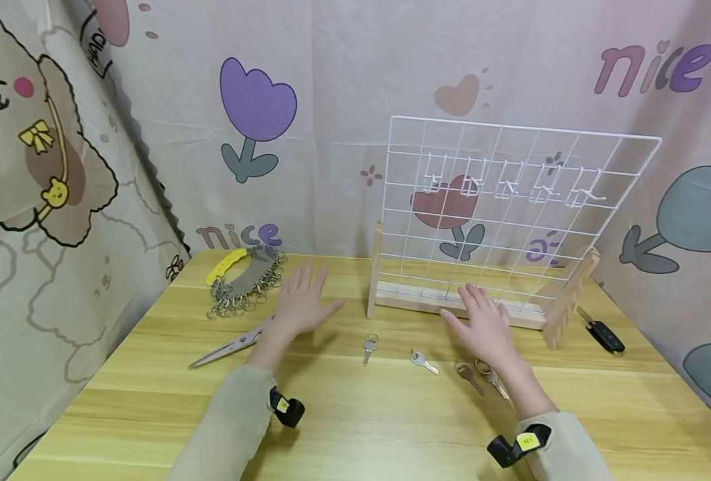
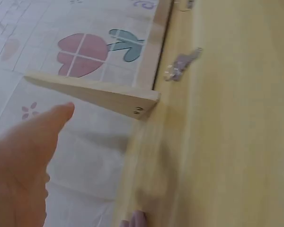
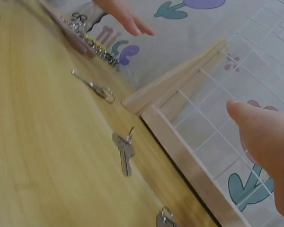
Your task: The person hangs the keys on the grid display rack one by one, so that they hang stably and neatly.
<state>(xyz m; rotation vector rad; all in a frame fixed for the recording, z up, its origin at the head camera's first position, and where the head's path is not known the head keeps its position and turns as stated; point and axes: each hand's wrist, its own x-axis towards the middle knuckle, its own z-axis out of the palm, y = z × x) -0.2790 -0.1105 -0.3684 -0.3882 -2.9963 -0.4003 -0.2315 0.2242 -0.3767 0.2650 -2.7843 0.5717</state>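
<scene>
My left hand (image 1: 300, 304), fingers spread, is held over the left side of the table and covers part of a pair of scissors (image 1: 229, 351). My right hand (image 1: 484, 327) is also spread, with its fingertips overlapping the wooden base of a white wire grid rack (image 1: 499, 230). Neither hand holds anything. Between and below the hands lie several keys with rings: a silver one (image 1: 370, 347), another silver one (image 1: 422, 361), a darker brownish one (image 1: 468, 378), and a silver one (image 1: 497, 384) beside my right wrist.
White hooks (image 1: 507, 189) hang in a row on the grid. Right of the rack lies a black car key (image 1: 605, 337). At the back left sits a curved grey piece with a yellow part (image 1: 225, 265) and many small metal rings (image 1: 235, 304). A printed curtain (image 1: 337, 80) hangs behind the table.
</scene>
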